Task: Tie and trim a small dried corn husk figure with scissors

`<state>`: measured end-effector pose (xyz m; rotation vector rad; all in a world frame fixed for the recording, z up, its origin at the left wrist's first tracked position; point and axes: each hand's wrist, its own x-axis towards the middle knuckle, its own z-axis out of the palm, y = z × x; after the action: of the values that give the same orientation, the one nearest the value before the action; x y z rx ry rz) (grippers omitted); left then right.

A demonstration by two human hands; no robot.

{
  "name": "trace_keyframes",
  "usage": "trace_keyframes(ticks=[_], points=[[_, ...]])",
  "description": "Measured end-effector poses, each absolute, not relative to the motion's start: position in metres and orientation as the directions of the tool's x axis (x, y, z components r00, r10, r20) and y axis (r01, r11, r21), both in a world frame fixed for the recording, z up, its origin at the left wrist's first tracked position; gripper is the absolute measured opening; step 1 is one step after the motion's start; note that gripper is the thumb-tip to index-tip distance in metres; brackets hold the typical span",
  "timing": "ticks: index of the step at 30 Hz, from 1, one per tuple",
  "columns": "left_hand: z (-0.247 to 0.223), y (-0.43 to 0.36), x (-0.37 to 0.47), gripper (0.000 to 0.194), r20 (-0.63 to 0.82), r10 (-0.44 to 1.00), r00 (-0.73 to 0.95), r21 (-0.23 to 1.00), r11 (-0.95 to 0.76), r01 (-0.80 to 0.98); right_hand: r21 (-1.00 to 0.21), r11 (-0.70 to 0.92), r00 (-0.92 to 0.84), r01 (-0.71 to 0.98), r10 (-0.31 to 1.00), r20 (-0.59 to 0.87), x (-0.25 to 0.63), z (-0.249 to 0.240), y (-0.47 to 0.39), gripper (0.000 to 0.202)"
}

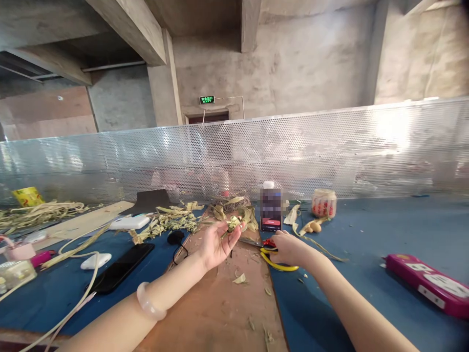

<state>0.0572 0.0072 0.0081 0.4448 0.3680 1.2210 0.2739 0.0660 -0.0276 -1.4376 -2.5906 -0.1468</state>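
Note:
My left hand [219, 246], palm turned up and fingers curled, holds a small pale-green and yellowish bit of dried plant [234, 224] at its fingertips. A pale bangle [149, 302] circles that wrist. To the right, my right hand [291, 250] closes over the handles of a pair of scissors [279, 267] with yellow and red grips. The metal blades point left, toward my left hand, just above the brown board. Part of the handles is hidden under my fingers. Beyond my left hand lies a heap of dried husks [247, 215].
A brown board [216, 313] with leaf scraps runs down the blue table [308, 313]. A phone [122, 269], cables and dried stalks [176, 220] lie left. A bottle [268, 185], jar [324, 203] and magenta case [427, 282] stand or lie right. Perforated metal panel [311, 151] closes the back.

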Motion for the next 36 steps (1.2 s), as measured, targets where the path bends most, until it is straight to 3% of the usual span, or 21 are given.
trace_keyframes(ticks=[9, 19, 25, 33, 36], points=[[0.008, 0.005, 0.058, 0.04, 0.052, 0.907, 0.417, 0.591, 0.308, -0.745, -0.09, 0.495, -0.469, 0.864, 0.858, 0.21, 0.276, -0.023, 0.061, 0.047], [0.01, 0.002, 0.061, 0.034, 0.041, 0.936, 0.348, 0.628, 0.247, -0.738, -0.189, 0.565, -0.428, 0.803, 0.768, 0.476, 0.276, -0.02, 0.064, 0.041], [0.009, 0.004, 0.059, 0.027, 0.012, 0.927, 0.374, 0.6, 0.292, -0.745, -0.317, 0.587, -0.38, 0.745, 0.764, 0.521, 0.28, -0.022, 0.069, 0.041], [0.003, 0.01, 0.051, 0.041, 0.006, 0.89, 0.456, 0.637, 0.348, -0.688, -0.427, 0.691, -0.342, 0.583, 0.686, 0.642, 0.276, -0.024, 0.071, 0.042], [0.0, 0.012, 0.05, 0.04, 0.021, 0.885, 0.466, 0.665, 0.336, -0.667, -0.565, 0.642, -0.263, 0.519, 0.748, 0.609, 0.276, -0.016, 0.066, 0.041]])
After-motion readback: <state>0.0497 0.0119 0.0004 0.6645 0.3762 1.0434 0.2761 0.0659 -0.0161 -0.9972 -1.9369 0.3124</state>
